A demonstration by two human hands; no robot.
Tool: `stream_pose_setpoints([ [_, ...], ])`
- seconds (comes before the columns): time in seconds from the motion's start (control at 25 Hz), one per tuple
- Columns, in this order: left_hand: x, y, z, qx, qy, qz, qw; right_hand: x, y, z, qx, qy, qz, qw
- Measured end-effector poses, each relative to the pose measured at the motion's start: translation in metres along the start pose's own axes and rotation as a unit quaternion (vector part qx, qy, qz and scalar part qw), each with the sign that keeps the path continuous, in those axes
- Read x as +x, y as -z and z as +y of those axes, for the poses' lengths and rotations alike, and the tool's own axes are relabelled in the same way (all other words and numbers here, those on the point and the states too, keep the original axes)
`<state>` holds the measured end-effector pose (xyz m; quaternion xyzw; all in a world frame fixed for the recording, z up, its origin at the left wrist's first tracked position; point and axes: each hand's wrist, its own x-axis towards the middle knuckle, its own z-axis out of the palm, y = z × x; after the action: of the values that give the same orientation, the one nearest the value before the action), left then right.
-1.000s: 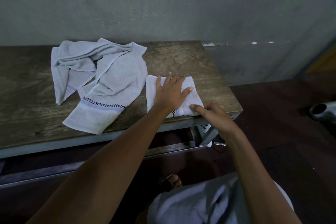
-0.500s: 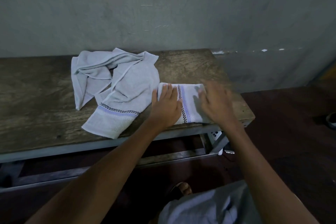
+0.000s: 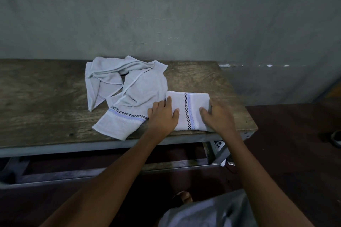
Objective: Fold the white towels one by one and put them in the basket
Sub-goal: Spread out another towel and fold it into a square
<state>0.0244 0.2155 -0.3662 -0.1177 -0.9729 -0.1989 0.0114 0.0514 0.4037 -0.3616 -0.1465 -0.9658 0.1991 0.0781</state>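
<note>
A wooden table (image 3: 46,101) is carrying a crumpled white towel (image 3: 140,94) and, at that heap's 4 o'clock, a folded towel (image 3: 196,104) by the front edge. The left hand (image 3: 163,116) is pressing its 9 o'clock side, fingers straight together; the right hand (image 3: 217,116) is gripping its 3 o'clock edge, fingers curled.

surface: worn brown wooden tabletop (image 3: 55,97) on a grey metal frame. two items lie directly on it. item one: rectangular folded white towel (image 3: 193,103) with a black-checked and blue stripe, lying flat; the tabletop's front edge and right end are near it. item two: crumpled white towel heap (image 3: 140,88), same stripe, just left of the folded white towel and touching it; towel count unclear.
</note>
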Motion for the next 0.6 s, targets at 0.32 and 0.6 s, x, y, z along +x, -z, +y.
stream_pose_setpoints([
  [0.32,0.004,0.005,0.012,-0.231,0.103,-0.001,0.968,0.002,0.006,-0.009,0.190,-0.141,-0.074,0.969],
  [0.6,-0.004,0.018,-0.002,-0.374,0.119,0.081,0.916,-0.011,0.019,-0.033,0.338,-0.128,-0.088,0.928],
])
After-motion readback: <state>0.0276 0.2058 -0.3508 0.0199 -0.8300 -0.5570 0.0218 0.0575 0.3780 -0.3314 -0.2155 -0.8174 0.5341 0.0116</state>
